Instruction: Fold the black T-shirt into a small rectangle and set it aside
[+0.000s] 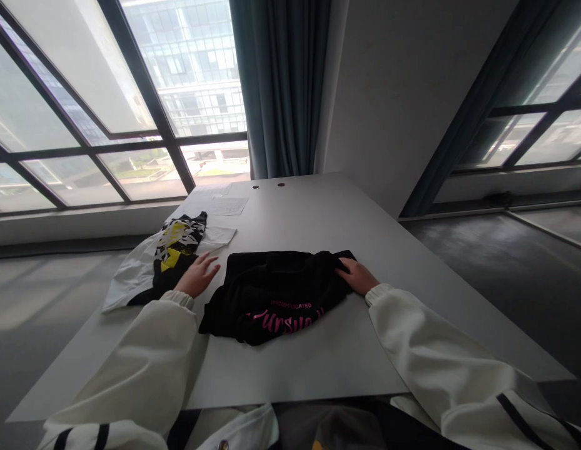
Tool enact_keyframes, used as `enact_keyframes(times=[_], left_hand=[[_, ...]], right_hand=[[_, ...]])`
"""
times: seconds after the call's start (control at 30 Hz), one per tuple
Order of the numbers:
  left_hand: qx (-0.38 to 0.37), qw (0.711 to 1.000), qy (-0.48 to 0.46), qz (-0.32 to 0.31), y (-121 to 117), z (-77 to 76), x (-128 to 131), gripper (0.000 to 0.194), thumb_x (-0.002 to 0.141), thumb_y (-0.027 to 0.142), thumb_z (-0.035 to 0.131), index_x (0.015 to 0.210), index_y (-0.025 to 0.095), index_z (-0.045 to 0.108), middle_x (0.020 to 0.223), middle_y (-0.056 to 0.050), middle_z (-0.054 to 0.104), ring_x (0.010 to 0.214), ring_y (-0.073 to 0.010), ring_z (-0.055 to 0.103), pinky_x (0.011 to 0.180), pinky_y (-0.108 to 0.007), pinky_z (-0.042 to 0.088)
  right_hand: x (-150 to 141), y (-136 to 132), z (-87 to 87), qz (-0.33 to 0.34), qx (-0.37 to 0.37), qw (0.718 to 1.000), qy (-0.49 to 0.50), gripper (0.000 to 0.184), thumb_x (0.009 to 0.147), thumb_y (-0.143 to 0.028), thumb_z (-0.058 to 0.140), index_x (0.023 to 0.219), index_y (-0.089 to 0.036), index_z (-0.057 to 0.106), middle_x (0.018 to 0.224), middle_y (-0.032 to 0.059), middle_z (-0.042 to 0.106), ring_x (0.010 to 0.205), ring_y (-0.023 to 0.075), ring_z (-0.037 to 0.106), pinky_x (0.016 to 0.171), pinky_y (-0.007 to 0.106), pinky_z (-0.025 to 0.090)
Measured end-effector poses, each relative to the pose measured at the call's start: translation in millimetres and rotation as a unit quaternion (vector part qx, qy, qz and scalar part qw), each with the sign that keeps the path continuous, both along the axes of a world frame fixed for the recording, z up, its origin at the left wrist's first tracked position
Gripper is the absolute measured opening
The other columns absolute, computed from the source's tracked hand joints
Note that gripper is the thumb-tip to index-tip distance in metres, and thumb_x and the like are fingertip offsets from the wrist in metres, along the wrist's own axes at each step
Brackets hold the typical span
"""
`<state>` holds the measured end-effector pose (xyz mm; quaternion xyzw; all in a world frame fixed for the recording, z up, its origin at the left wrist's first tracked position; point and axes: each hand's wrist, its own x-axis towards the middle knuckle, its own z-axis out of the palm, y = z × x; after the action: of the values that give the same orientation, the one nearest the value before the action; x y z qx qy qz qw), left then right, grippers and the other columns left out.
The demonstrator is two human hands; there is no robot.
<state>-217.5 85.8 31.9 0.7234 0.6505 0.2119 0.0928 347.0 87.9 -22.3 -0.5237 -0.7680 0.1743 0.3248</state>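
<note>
A black T-shirt (pixel 271 281) with pink lettering lies bunched and partly folded on the white table, its print toward me. My right hand (pixel 359 276) grips its right end, with the fingertips partly lost against the dark cloth. At the left, my left hand (pixel 197 276) is open with its fingers apart, between the black T-shirt and a second garment. That second garment (pixel 177 240) is white and black with a yellow patterned print, spread loosely along the table's left side. My left hand holds nothing.
The white table (pixel 309 369) reaches from my body to a blue curtain (pixel 283 87). Sheets of paper (pixel 229 205) lie near its far left edge. Two small round fittings, one dark (pixel 256 187) and one reddish (pixel 281 184), sit at the far end. Windows stand beyond.
</note>
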Motion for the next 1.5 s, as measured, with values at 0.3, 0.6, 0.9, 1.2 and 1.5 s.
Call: enact_keyframes(times=[0.3, 0.6, 0.9, 1.2, 1.5], left_hand=[[-0.044, 0.982, -0.129, -0.134, -77.5, -27.8, 58.8, 0.088, 0.083, 0.062, 0.072, 0.158, 0.022, 0.048, 0.144, -0.015, 0.067, 0.133, -0.0352, 0.064, 0.113, -0.049, 0.050], [-0.021, 0.983, -0.140, -0.116, -66.2, -24.9, 54.0, 0.042, 0.090, 0.055, 0.064, 0.117, 0.023, 0.067, 0.114, -0.009, 0.073, 0.107, -0.0285, 0.069, 0.100, -0.045, 0.055], [0.040, 0.991, -0.125, -0.028, -62.7, -29.4, 45.4, 0.032, 0.098, 0.048, 0.049, 0.116, 0.025, 0.063, 0.111, -0.007, 0.072, 0.105, -0.0266, 0.069, 0.099, -0.042, 0.054], [0.078, 0.987, -0.127, 0.065, -56.7, -35.1, 28.4, 0.028, 0.093, 0.045, 0.052, 0.112, 0.025, 0.056, 0.115, -0.010, 0.069, 0.108, -0.0291, 0.068, 0.101, -0.046, 0.054], [0.106, 0.983, -0.129, 0.076, -56.9, -31.5, 23.4, 0.043, 0.087, 0.041, 0.060, 0.124, 0.021, 0.062, 0.110, -0.008, 0.067, 0.104, -0.0277, 0.067, 0.099, -0.043, 0.055]], right_hand=[[6.2, -2.8, 0.4, 0.027, -0.021, 0.999, 0.010, 0.037, 0.091, -0.038, 0.068, 0.123, -0.023, 0.076, 0.130, 0.0115, 0.075, 0.126, 0.0332, 0.068, 0.114, 0.052, 0.050], [9.3, -7.7, -3.2, -0.020, -0.014, 1.000, -0.001, 0.035, 0.092, -0.039, 0.066, 0.121, -0.025, 0.078, 0.127, 0.0102, 0.077, 0.121, 0.0333, 0.070, 0.109, 0.051, 0.053], [14.8, -9.5, -4.6, -0.031, -0.024, 0.999, 0.003, 0.037, 0.090, -0.041, 0.066, 0.120, -0.024, 0.077, 0.128, 0.0113, 0.077, 0.121, 0.0328, 0.071, 0.110, 0.050, 0.053], [40.0, -16.4, 1.7, 0.007, -0.076, 0.996, 0.035, 0.034, 0.088, -0.046, 0.063, 0.113, -0.027, 0.078, 0.116, 0.0053, 0.080, 0.114, 0.0324, 0.073, 0.107, 0.047, 0.054], [50.7, -18.4, 3.0, -0.155, 0.016, 0.978, 0.143, 0.033, 0.097, -0.055, 0.050, 0.100, -0.027, 0.067, 0.092, 0.0029, 0.075, 0.089, 0.0267, 0.069, 0.088, 0.039, 0.057]])
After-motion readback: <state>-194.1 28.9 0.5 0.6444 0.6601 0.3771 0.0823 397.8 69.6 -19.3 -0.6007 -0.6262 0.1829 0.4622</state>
